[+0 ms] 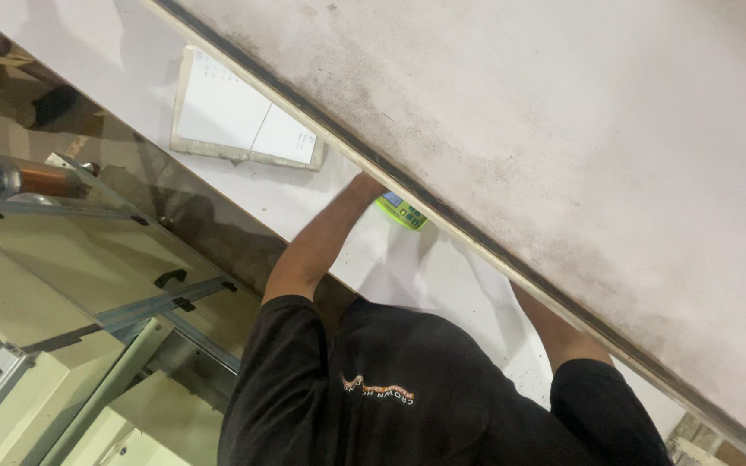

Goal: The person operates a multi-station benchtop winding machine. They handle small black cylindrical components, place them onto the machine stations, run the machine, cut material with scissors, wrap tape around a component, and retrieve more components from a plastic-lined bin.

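Black short-sleeved T-shirt [407, 380], small orange-and-white chest emblem [379, 393], forearms bare below sleeves

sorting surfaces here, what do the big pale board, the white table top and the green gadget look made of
The big pale board: probably wood-based sheet with a matt, grey-smudged face; its dark-and-pale edge looks layered. The white table top: likely smooth laminate or coated board, even in colour with a soft sheen. The green gadget: seemingly moulded plastic, bright green with small coloured buttons. The hands are hidden behind the board.

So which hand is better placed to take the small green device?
Probably left. The left arm ends right beside the green device; the right arm goes under the board farther away. Both hands are hidden.
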`<state>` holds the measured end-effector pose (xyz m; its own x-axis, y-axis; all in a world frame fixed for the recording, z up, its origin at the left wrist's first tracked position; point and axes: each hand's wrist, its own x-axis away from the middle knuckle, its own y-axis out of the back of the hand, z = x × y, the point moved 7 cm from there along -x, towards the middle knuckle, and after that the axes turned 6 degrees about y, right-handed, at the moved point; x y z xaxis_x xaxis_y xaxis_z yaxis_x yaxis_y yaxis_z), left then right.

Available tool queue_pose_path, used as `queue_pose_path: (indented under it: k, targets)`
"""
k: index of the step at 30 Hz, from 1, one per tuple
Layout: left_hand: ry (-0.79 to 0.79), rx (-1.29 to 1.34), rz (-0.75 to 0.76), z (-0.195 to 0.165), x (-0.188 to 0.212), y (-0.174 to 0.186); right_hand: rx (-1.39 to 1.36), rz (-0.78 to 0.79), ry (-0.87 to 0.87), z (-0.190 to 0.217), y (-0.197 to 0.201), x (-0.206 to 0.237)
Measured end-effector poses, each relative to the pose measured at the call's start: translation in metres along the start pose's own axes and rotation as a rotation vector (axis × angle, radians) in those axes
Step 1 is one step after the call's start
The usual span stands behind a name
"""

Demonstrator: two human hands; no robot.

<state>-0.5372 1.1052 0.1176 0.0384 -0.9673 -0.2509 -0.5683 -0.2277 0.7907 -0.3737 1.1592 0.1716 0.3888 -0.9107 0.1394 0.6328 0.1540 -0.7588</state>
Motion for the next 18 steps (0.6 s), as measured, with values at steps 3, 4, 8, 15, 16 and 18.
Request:
queue_pose_path:
  k: [3,4,8,15,16,18]
  targets:
    - [-0.023,0.1,-0.036,-0.004,-0.008,0.005,0.009,-0.004,0.012,0.009,-0.002,0.015]
    - [-0.026,0.123,-0.04,-0.005,-0.009,0.006,0.007,0.0,0.017,0.011,-0.003,0.017]
    - [-0.022,0.179,-0.027,-0.01,-0.011,0.011,0.012,0.007,0.023,0.011,-0.009,0.008]
    - [0.131,0.117,0.169,-0.003,0.019,0.001,0.042,0.043,0.037,0.011,0.017,0.02]
    - [0.188,0.003,0.194,0.001,0.028,-0.001,0.063,0.04,0.012,0.008,0.034,0.028]
    - [0.323,0.092,-0.056,0.011,0.054,0.016,0.123,0.039,-0.052,-0.003,0.068,0.049]
